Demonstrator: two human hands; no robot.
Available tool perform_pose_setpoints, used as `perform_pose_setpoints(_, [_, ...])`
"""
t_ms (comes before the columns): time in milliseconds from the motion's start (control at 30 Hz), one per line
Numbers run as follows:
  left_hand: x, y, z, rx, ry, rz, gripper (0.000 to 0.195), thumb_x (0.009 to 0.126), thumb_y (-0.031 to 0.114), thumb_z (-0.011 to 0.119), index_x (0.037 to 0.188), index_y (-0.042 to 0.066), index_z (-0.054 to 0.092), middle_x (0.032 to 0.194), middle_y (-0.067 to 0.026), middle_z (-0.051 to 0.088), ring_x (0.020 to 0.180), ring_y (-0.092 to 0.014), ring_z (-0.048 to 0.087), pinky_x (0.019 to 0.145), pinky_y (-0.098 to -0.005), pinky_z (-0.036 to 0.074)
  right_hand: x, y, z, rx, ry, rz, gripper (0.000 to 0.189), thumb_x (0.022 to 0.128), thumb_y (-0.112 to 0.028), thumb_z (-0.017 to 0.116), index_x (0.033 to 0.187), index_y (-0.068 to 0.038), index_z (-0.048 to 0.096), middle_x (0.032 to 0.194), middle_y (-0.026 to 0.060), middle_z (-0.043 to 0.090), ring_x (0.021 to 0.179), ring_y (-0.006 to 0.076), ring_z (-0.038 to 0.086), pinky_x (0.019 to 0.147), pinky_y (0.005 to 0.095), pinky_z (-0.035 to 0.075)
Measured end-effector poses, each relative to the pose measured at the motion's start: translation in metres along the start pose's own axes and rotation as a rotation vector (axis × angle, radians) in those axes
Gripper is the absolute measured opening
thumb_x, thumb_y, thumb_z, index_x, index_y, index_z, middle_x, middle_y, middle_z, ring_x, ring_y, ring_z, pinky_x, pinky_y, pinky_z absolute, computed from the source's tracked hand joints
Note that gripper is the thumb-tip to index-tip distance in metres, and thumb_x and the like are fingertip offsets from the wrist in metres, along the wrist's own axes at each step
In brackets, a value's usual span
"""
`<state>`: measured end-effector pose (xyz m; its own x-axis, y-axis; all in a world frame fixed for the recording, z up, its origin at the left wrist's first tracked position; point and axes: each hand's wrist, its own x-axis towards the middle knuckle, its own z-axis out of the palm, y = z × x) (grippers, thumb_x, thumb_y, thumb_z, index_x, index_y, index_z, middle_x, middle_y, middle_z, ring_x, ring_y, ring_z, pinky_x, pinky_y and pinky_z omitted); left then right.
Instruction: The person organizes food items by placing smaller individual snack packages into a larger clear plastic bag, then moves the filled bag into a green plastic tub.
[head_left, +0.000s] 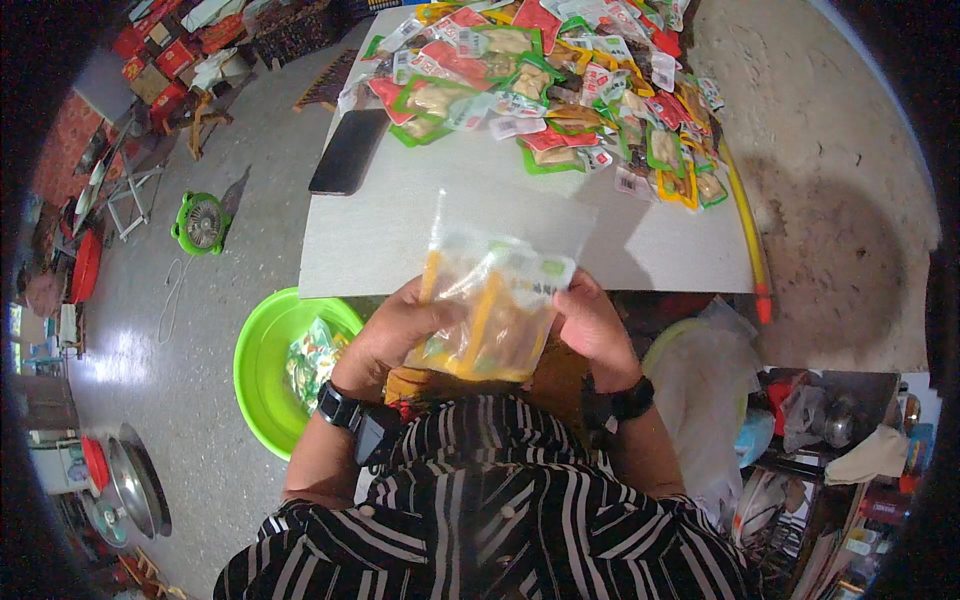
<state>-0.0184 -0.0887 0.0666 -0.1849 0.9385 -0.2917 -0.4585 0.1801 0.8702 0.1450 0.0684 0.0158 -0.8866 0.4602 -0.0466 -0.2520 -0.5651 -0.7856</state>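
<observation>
My left hand (405, 322) and my right hand (592, 319) hold a clear plastic bag (517, 217) by its two sides, just off the near edge of the white table (360, 262). Inside the bag lie yellow-edged food packets (491, 322), one with a white printed header. The upper part of the bag stands up loosely over the table. Farther back on the table is a heap of small sealed food packets (525, 82) with green, yellow and red edges. A black smartphone (349, 152) lies to the left of the heap.
A bright green plastic basin (259, 375) with packets in it stands on the floor at the left. A green fan (202, 223) is farther left. A yellow tube (742, 202) runs along the table's right edge. A large translucent plastic bag (694, 390) hangs at the right.
</observation>
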Motion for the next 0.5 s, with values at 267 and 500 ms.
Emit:
perform_pose_setpoints(267, [0.006, -0.017, -0.008, 0.073, -0.074, -0.045, 0.036, 0.073, 0.012, 0.058, 0.105, 0.000, 0.048, 0.096, -0.0049, 0.055, 0.088, -0.015, 0.051, 0.080, -0.0267, 0.038, 0.007, -0.018, 0.002, 0.099, 0.045, -0.153, 0.032, 0.074, -0.013, 0.057, 0.102, -0.002, 0.047, 0.094, 0.0082, 0.054, 0.085, 0.0197, 0.053, 0.078, 0.0357, 0.042])
perform_pose_setpoints(500, [0.013, -0.027, -0.010, 0.126, -0.078, 0.145, 0.029, 0.077, 0.011, 0.054, 0.105, 0.003, 0.048, 0.093, -0.0020, 0.055, 0.082, -0.011, 0.050, 0.074, -0.0248, 0.041, -0.004, -0.031, 0.036, 0.035, 0.114, -0.171, 0.018, 0.076, -0.008, 0.051, 0.092, 0.001, 0.051, 0.086, 0.0100, 0.057, 0.080, 0.0195, 0.055, 0.075, 0.0331, 0.044])
